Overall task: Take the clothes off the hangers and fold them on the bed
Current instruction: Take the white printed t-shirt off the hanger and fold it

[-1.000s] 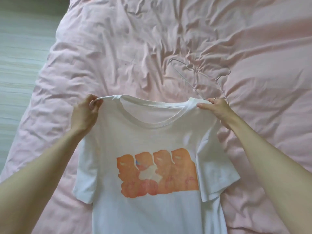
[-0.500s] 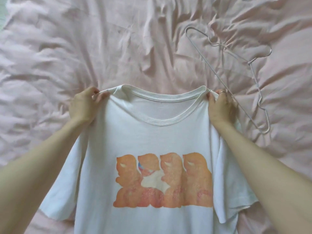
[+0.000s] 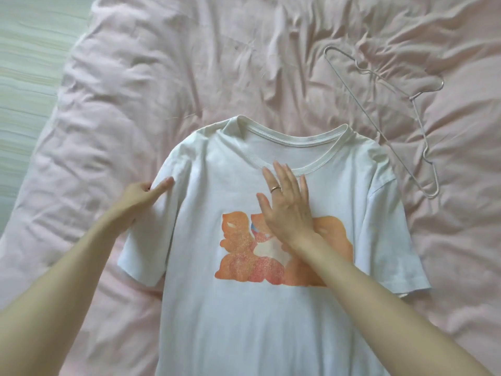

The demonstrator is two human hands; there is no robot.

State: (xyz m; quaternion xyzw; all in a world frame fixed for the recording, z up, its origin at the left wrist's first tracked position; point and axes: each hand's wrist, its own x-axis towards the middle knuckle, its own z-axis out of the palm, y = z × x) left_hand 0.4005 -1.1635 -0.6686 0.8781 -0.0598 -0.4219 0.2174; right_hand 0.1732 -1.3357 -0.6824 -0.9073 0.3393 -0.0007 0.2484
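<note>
The T-shirt (image 3: 244,308) is white, with a chest print (image 3: 238,256) of blotchy orange shapes, speckled pinkish-red toward their lower part, around a small cream patch and a touch of blue and red. The bed (image 3: 162,77) is covered in plain pale pink, creased fabric. The wire hanger (image 3: 423,147) is pale silvery-white. A thin gold-coloured ring (image 3: 276,189) shows on the right hand
</note>
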